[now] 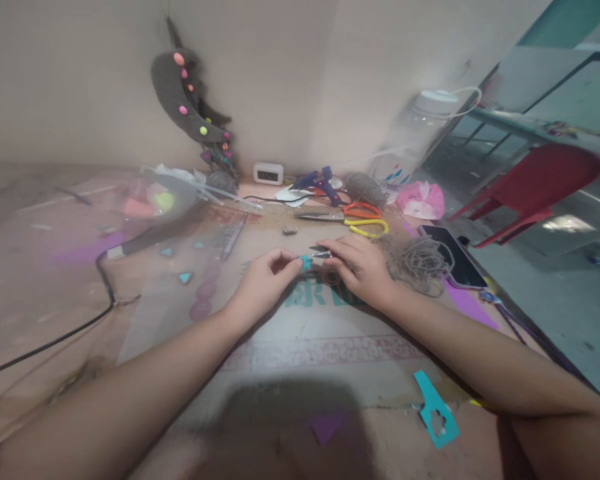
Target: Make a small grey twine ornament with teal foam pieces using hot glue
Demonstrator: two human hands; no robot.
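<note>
My left hand (266, 277) pinches a small teal cut-out piece (307, 261) between thumb and fingertips, above the middle of the printed sheet. My right hand (363, 268) is closed around small scissors (322, 254). Their blades point left and stand slightly apart, close to the teal piece; whether they touch it I cannot tell. Fingers cover most of the handles. Beside the right hand lies a tangle of grey yarn (423, 261). Behind the hands rest larger scissors with a yellow and an orange handle (367, 227).
A purple glue gun (323, 183), a white digital clock (269, 173) and a clear bottle (410, 143) stand along the wall. A phone (453, 257) lies at the right edge. Nearer me are a teal strip with a flower-shaped hole (443, 427) and a purple scrap (326, 427).
</note>
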